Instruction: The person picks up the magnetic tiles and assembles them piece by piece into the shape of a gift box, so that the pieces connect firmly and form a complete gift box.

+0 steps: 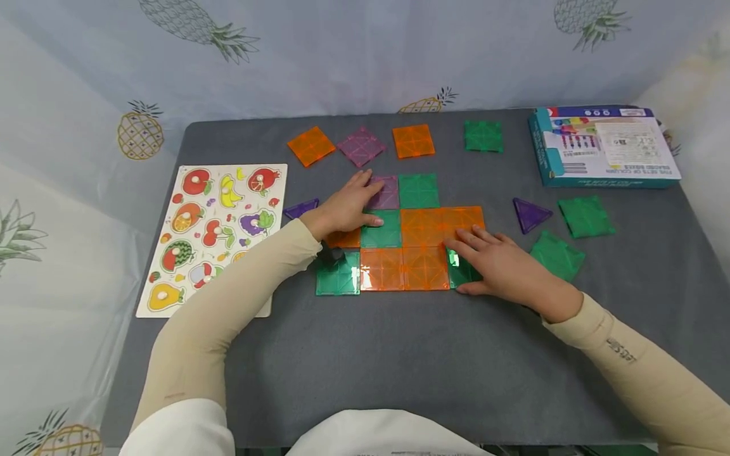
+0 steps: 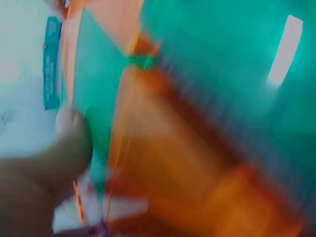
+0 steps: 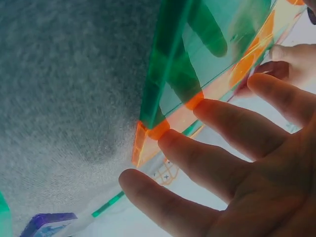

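Translucent square tiles lie edge to edge in a flat patchwork of rows in the head view. My left hand point(image 1: 345, 206) reaches over its left side, fingertips on the purple square tile point(image 1: 386, 194) and thumb at the green square tile point(image 1: 383, 233). In the blurred left wrist view the thumb point(image 2: 71, 133) overlaps a green tile point(image 2: 96, 74). My right hand point(image 1: 510, 269) spreads over the right end, partly covering the corner green tile point(image 1: 459, 272). Its fingertips meet the edge of the right orange tile point(image 1: 464, 218); the right wrist view shows the fingers point(image 3: 217, 118) extended.
A board with fruit pictures point(image 1: 228, 174) lies at the left. Loose orange tiles point(image 1: 311, 146) and a green tile point(image 1: 483, 136) lie along the back. Purple triangles point(image 1: 530, 215) and green squares point(image 1: 586, 216) lie at the sides. A box point(image 1: 607, 147) occupies the back right corner.
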The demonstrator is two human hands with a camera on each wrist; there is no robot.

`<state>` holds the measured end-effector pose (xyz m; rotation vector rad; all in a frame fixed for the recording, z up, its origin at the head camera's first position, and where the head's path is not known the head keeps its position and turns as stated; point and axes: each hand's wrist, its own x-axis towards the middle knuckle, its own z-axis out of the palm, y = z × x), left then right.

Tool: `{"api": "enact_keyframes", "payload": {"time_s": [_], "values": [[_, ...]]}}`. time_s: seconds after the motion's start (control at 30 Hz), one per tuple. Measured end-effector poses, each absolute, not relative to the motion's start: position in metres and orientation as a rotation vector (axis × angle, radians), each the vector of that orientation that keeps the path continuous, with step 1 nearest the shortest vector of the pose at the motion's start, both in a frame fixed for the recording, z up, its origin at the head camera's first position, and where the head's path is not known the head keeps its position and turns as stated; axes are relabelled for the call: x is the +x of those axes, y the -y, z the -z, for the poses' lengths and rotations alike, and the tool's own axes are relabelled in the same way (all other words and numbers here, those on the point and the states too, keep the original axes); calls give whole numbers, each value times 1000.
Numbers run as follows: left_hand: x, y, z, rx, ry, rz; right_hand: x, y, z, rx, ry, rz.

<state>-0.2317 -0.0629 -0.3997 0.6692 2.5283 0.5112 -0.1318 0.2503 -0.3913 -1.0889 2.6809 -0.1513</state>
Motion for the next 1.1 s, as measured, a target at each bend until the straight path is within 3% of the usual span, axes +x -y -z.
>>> {"api": "enact_keyframes", "payload": {"time_s": [0.13,0.37,0.57,0.93,1.1], "values": [[-247,73,395,652,-2572,-490,-130,-246,394,-1086,-2662,174],[-290,80,389,291,-2814,-416,-129,-240,396,-1087,-2651,176],[-305,74,390,163,-2837,-281,-130,-240,395,-1083,-2649,184],[-306,73,392,221,-2859,-405,-130,-245,391,-1069,-2663,176],[-283,78,381,435,-2895,-516,-128,-248,385,-1044,-2654,149]]}}
